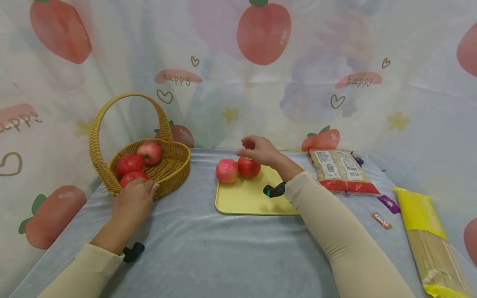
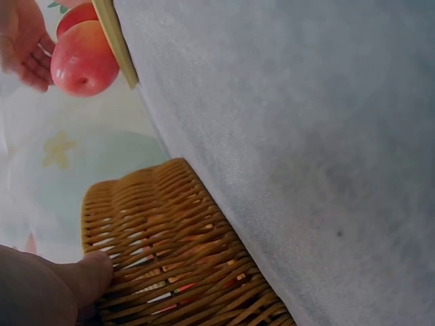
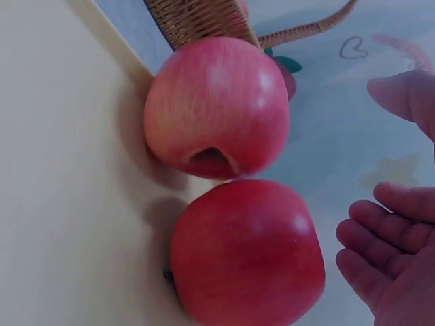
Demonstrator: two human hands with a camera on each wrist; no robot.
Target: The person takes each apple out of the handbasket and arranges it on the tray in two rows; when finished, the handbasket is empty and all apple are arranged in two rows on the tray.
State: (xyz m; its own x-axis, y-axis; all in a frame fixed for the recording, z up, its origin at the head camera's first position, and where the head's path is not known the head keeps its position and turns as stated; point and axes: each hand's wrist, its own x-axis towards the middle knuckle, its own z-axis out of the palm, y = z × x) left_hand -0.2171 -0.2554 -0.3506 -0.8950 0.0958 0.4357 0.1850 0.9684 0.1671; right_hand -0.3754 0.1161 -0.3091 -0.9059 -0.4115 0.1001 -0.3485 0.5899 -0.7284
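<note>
My left hand (image 1: 133,203) grips the near rim of a wicker basket (image 1: 180,171) with a tall arched handle. In the left wrist view its thumb (image 2: 95,273) lies against the woven wall (image 2: 160,221). Inside the basket are a pinkish apple (image 1: 150,152) and two redder apples, one (image 1: 129,164) behind the other (image 1: 133,177). Two more apples, one pink (image 1: 226,171) and one deep red (image 1: 249,169), sit side by side on a yellow tray (image 1: 249,203). Just above the red one hovers my right hand (image 1: 262,151), empty, thumb and fingers spread apart in the right wrist view.
Right of the tray lies a clear bag (image 1: 340,171) with a red band. Near it are a purple packet (image 1: 389,204) and an orange-brown packet (image 1: 381,220). A long yellow-ended noodle pack (image 1: 428,240) lies at the right edge. A printed curtain (image 1: 223,95) hangs behind the table.
</note>
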